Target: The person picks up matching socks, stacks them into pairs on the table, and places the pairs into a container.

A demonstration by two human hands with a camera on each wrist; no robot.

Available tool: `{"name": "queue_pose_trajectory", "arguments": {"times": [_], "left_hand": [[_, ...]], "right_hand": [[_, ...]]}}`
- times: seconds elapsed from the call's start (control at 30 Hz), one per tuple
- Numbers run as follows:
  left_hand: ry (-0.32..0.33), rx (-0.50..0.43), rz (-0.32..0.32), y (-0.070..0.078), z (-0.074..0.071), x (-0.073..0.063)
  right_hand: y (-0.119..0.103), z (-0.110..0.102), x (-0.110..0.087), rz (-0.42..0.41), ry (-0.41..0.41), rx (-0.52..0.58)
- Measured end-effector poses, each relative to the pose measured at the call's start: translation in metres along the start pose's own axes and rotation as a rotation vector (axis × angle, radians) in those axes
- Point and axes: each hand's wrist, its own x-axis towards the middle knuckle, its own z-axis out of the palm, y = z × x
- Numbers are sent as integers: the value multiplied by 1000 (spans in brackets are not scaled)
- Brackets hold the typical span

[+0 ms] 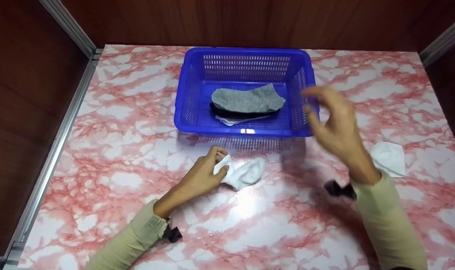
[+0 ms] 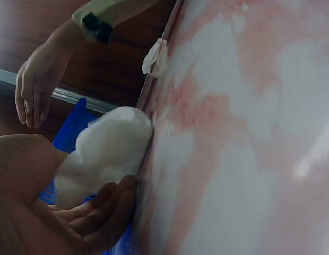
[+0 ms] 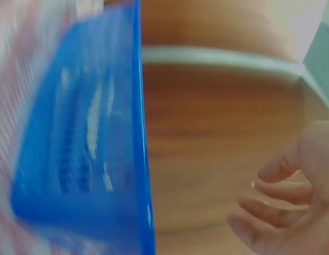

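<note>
My left hand pinches the edge of a white sock between thumb and fingers, in front of the basket. The left wrist view shows that white sock bunched up above the fingers. My right hand hovers over the right rim of the blue basket, fingers apart and loosely bent, with nothing in them. Inside the basket a grey sock lies on top of a black sock, and a white piece shows below. In the right wrist view the right hand is beside the basket's blurred wall.
Another white sock lies folded on the table to the right, near my right wrist. The red-and-white marbled table is bordered by dark wooden panels at the back and sides. A metal rail runs along the left.
</note>
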Motion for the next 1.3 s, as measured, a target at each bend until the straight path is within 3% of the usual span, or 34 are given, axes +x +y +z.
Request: {"name": "queue_pose_trajectory", "arguments": {"times": [0.1, 0.2, 0.27, 0.33, 0.43, 0.53, 0.7, 0.83, 0.93, 1.07, 1.2, 1.3], "left_hand": [[-19, 47, -25, -3, -6, 0], [-25, 70, -44, -3, -14, 1], [-17, 67, -55, -4, -19, 1], [-8, 47, -67, -5, -23, 2], [-16, 11, -78, -6, -25, 4], [-63, -33, -94, -7, -22, 7], [-135, -105, -75, -13, -14, 13], [-137, -124, -38, -13, -16, 13], [-104, -111, -28, -9, -24, 9], [-70, -82, -22, -7, -33, 4], [-88, -81, -21, -9, -35, 2], [-115, -21, -17, -11, -33, 1]], "right_hand": [[-11, 7, -25, -50, -214, 36], [-16, 19, -46, -30, -466, 23], [-14, 29, -55, 9, -583, -18], [-11, 40, -60, 69, -644, -65], [-2, 55, -64, 178, -675, -71], [6, 68, -65, 257, -702, -50], [9, 85, -67, 315, -734, -17], [8, 81, -67, 345, -724, 48], [7, 66, -66, 316, -703, 61], [8, 44, -66, 212, -651, 60], [10, 32, -72, 102, -605, 57], [13, 30, -78, 65, -636, 30]]}}
